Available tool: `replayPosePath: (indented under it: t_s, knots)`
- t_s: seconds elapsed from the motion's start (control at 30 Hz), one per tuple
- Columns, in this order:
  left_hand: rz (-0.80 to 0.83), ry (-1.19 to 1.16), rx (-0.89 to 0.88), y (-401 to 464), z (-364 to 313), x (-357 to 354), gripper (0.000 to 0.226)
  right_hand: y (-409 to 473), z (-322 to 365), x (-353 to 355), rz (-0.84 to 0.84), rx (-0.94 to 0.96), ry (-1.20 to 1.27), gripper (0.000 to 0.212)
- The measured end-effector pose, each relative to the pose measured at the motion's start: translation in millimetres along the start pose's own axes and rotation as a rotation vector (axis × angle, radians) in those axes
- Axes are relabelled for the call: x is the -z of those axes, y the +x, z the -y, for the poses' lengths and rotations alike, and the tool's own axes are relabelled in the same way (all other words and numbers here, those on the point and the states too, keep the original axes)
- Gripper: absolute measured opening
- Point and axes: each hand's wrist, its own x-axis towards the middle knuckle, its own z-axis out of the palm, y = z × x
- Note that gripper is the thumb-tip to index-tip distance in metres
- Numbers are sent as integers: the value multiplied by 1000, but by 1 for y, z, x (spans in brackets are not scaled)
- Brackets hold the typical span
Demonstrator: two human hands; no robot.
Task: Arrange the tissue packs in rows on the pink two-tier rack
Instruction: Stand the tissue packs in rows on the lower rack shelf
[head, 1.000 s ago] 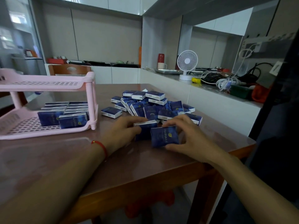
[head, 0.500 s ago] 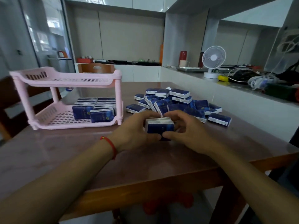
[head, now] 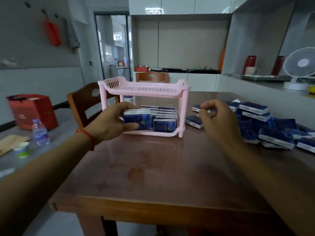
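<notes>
Dark blue tissue packs (head: 137, 119), apparently two stacked together, are gripped in the left hand (head: 109, 124) at the front left of the pink plastic two-tier rack (head: 146, 89), level with its lower tier; fingers curled over the top, thumb underneath. More packs are lined up in rows (head: 164, 116) on that lower tier. The right hand (head: 216, 120) is held above the brown wooden bench (head: 153, 167), fingers loosely curled, nothing held. A loose pile of packs (head: 265, 126) is spread at the right.

Bare forearms; a red string bracelet (head: 87, 136) circles the left wrist.
</notes>
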Motion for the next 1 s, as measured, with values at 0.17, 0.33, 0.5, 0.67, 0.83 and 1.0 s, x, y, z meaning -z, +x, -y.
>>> replayPosePath:
  t_s: [0.17,0.33,0.5,0.67,0.83,1.0]
  knots:
    - [20,32,40,30,17,-11,41,20,-22,-19,82,86,-129,13]
    - [85,-8,84,48,29,-22,41,11,-46,-33,151,162,-160,15]
    - [98,32,79,48,36,-25,41,13,-55,-40,182,186,-137,10]
    - [79,74,72,49,36,-29,50,13,-55,-43,218,199,-152,9]
    - [41,54,183,45,36,-28,68,12,-55,-43,229,200,-147,10]
    - [-31,156,174,41,30,-34,72,10,-54,-42,238,205,-143,9]
